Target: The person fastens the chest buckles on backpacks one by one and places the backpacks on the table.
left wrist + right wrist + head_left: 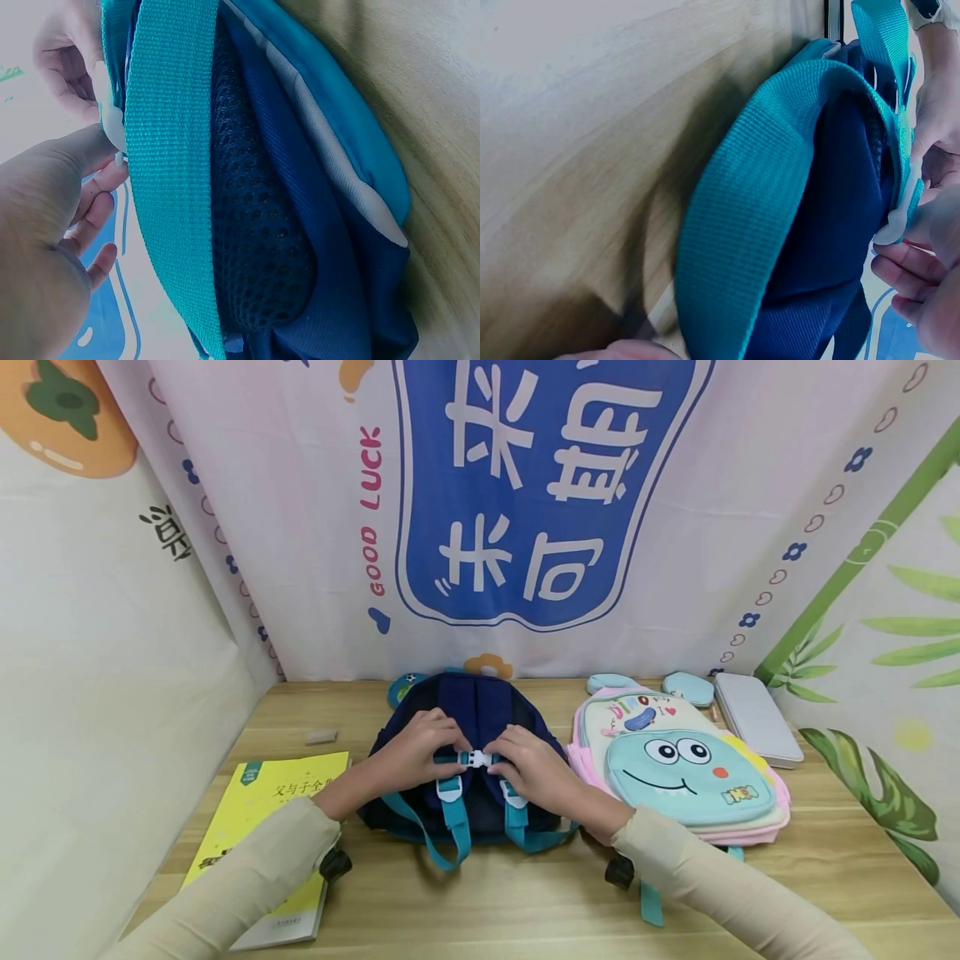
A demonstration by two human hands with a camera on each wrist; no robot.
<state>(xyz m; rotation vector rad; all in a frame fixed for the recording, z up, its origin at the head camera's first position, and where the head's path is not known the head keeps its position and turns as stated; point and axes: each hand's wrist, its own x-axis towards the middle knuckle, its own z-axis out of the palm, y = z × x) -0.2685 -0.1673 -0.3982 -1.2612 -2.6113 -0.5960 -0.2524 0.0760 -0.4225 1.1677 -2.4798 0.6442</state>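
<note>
A navy backpack (480, 693) lies on the table with its shoulder straps facing up. Across its middle runs a white side-release buckle (477, 759) on a teal chest strap. My left hand (416, 750) pinches the buckle's left end between thumb and fingers. From the other side, my right hand (536, 768) pinches its right end, the two halves meeting in line. Teal webbing straps (455, 827) hang down from white adjusters below the hands. In the left wrist view, a teal strap (172, 150) and dark mesh (255, 225) fill the middle, hiding part of the buckle.
A yellow book (277, 793) lies at the left, partly under my left forearm, with a small grey block (321, 737) behind it. A pink and mint cartoon backpack (686, 768) rests at the right. Beside it are a white flat case (757, 718) and a light-blue pouch (688, 689).
</note>
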